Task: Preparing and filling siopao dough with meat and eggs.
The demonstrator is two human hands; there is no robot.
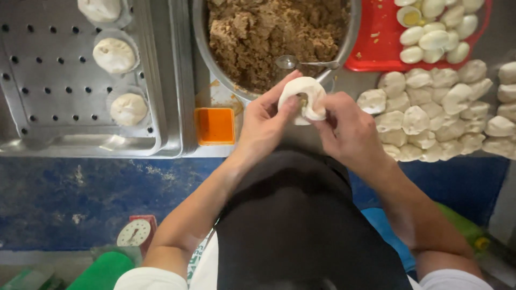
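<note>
Left hand point(264, 121) and right hand point(344, 126): both clamped on one bun point(303, 99), fingers pinching its rim, brown filling visible at the open centre; held above the table point(344, 86) edge.
Just left of left hand: orange container point(214, 125).
Right of right hand: heap of dough pieces point(430, 115).
Just beyond bun: spoon point(301, 63) in metal bowl point(201, 37) of brown filling point(269, 32).
Far left: perforated tray point(48, 86) with three buns in paper cups point(129, 109).
Far right: red tray point(376, 43) of peeled eggs point(435, 27).
</note>
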